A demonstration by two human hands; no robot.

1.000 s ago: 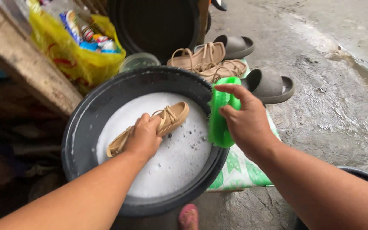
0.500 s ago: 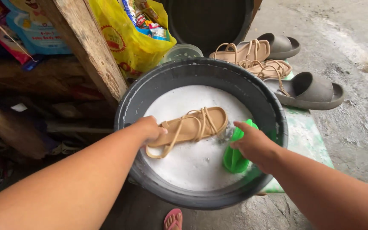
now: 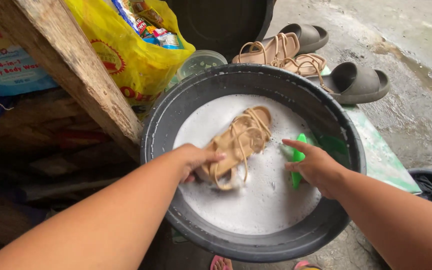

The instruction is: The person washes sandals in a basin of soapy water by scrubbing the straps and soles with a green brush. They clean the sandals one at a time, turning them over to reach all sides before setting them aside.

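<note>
Wet concrete floor [image 3: 416, 100], spare sandals at twelve o'clock. In the black basin [image 3: 176, 120] of suds, the left hand [image 3: 193, 159] grips a tan strappy sandal [image 3: 238, 142]; the right hand [image 3: 313, 165], at three o'clock, clasps a green brush [image 3: 298, 150]. Scrubbing stage, seemingly; bristles need bringing onto the sandal.

A basin [image 3: 176, 120] of suds sits on the floor [image 3: 416, 110], with a strappy sandal [image 3: 238, 142] lying in it. The left hand [image 3: 193, 159] grips the sandal's near end; the right hand [image 3: 316, 165], to its right, holds a scrub brush [image 3: 298, 162] in the suds. Behind the basin lie two more sandals [image 3: 281, 55] and two slides [image 3: 356, 82]. A plastic bag [image 3: 126, 55] sits behind-left, beside a wooden post [image 3: 71, 70].
</note>
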